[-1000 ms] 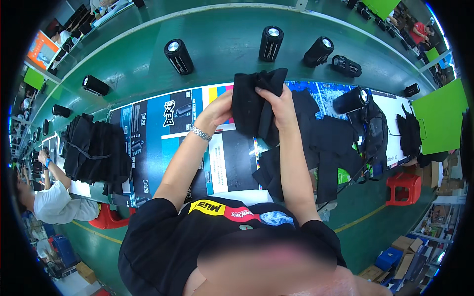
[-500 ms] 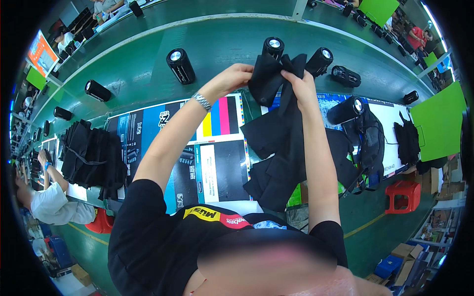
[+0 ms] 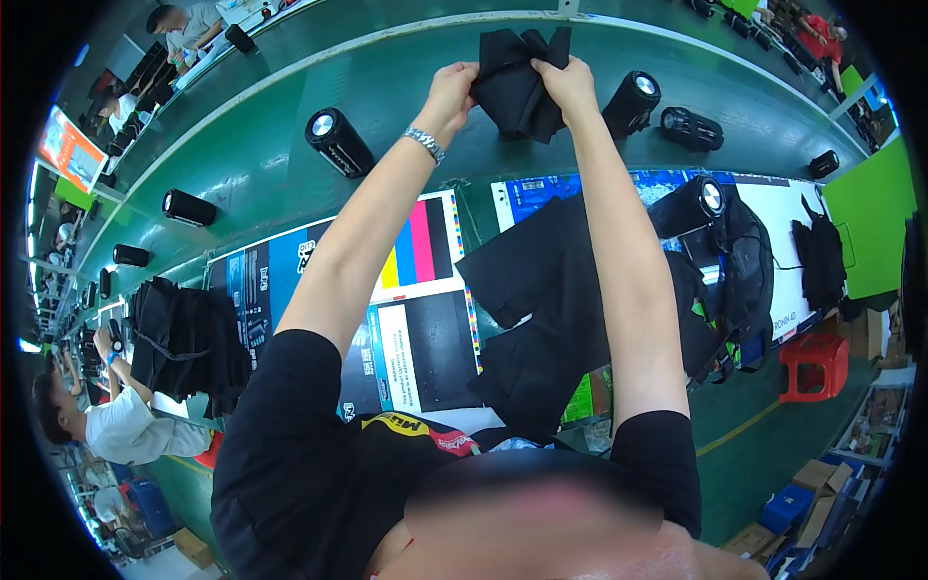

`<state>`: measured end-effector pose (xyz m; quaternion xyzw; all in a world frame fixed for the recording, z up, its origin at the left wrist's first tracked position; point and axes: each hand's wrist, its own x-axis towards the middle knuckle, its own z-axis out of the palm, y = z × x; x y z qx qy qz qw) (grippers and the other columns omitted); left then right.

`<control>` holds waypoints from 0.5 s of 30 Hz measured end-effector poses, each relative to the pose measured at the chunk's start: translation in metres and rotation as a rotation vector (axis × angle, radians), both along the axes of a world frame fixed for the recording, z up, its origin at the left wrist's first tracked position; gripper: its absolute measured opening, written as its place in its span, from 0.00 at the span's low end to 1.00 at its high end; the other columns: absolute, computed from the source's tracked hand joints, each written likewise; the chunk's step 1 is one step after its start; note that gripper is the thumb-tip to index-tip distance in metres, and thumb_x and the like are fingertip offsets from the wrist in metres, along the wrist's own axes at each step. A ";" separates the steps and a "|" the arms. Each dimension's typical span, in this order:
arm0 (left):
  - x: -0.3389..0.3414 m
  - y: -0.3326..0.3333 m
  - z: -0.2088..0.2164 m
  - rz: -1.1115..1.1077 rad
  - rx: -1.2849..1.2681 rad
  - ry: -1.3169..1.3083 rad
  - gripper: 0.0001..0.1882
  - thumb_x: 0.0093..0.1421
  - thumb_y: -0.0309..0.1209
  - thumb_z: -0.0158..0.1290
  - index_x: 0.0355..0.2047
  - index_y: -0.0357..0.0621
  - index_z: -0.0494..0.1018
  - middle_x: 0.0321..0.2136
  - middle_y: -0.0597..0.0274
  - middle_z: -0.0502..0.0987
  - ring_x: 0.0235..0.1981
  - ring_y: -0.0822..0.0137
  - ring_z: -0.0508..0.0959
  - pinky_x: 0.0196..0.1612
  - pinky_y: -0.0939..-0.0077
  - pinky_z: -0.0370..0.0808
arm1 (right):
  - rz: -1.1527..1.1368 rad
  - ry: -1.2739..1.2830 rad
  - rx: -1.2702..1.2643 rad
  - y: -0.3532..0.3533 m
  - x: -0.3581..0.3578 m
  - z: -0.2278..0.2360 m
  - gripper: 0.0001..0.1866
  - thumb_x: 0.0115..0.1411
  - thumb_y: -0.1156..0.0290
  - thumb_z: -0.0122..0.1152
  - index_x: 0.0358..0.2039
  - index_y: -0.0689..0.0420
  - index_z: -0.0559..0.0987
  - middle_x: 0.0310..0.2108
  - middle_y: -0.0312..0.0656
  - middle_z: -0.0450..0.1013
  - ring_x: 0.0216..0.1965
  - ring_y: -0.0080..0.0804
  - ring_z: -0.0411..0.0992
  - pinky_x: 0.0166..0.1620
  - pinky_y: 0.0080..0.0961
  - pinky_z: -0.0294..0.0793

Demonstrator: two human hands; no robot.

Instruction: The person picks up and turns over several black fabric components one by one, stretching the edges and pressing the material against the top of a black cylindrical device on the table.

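At the far middle of the bench, a black cloth pouch [image 3: 512, 92] hangs between my hands. My left hand [image 3: 452, 92] pinches its left edge, fingers closed. My right hand [image 3: 568, 85] grips folds of it at the upper right, thumb pressed on the cloth. The pouch hides whatever stands behind it. A black cylindrical speaker [image 3: 631, 103] with a silver end disc stands just right of my right hand, and another lies on its side [image 3: 691, 129] farther right. To the left stands a third speaker [image 3: 338, 142]. Nearer me, loose black cloth pieces [image 3: 541, 290] lie in a pile.
Printed sheets [image 3: 425, 338] cover the bench before me. A stack of black pouches [image 3: 179, 329] sits at left. A speaker [image 3: 688, 205] and a black mesh bag [image 3: 746, 271] lie at right, near a green panel [image 3: 878, 208]. A co-worker [image 3: 121, 425] sits at left; a red stool [image 3: 814, 369] stands right.
Both hands have moved farther away across the bench, lifting the pouch clear of the cloth pile. The speaker that showed behind it is now hidden. My view has shifted slightly.
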<state>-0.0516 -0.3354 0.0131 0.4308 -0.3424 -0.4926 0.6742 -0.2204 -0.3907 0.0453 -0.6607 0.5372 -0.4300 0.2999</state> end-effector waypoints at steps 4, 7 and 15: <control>0.029 0.030 0.000 -0.059 0.106 -0.032 0.11 0.63 0.26 0.44 0.41 0.31 0.70 0.39 0.53 0.75 0.35 0.63 0.78 0.37 0.67 0.78 | 0.192 -0.452 0.316 0.021 0.020 -0.015 0.20 0.48 0.64 0.67 0.35 0.69 0.78 0.32 0.51 0.77 0.33 0.37 0.77 0.36 0.28 0.74; 0.023 0.050 -0.009 -0.073 0.431 0.058 0.09 0.63 0.26 0.43 0.40 0.32 0.69 0.36 0.55 0.74 0.33 0.65 0.78 0.35 0.70 0.78 | 0.238 -0.181 0.361 0.025 0.020 -0.024 0.22 0.48 0.65 0.66 0.36 0.73 0.77 0.29 0.47 0.76 0.28 0.33 0.76 0.30 0.25 0.73; 0.027 0.033 0.005 -0.033 0.358 -0.628 0.29 0.63 0.55 0.42 0.36 0.38 0.75 0.37 0.58 0.77 0.33 0.69 0.77 0.44 0.70 0.73 | 0.095 0.237 0.169 0.034 0.008 -0.007 0.28 0.45 0.57 0.66 0.38 0.71 0.78 0.33 0.54 0.77 0.35 0.42 0.77 0.38 0.30 0.73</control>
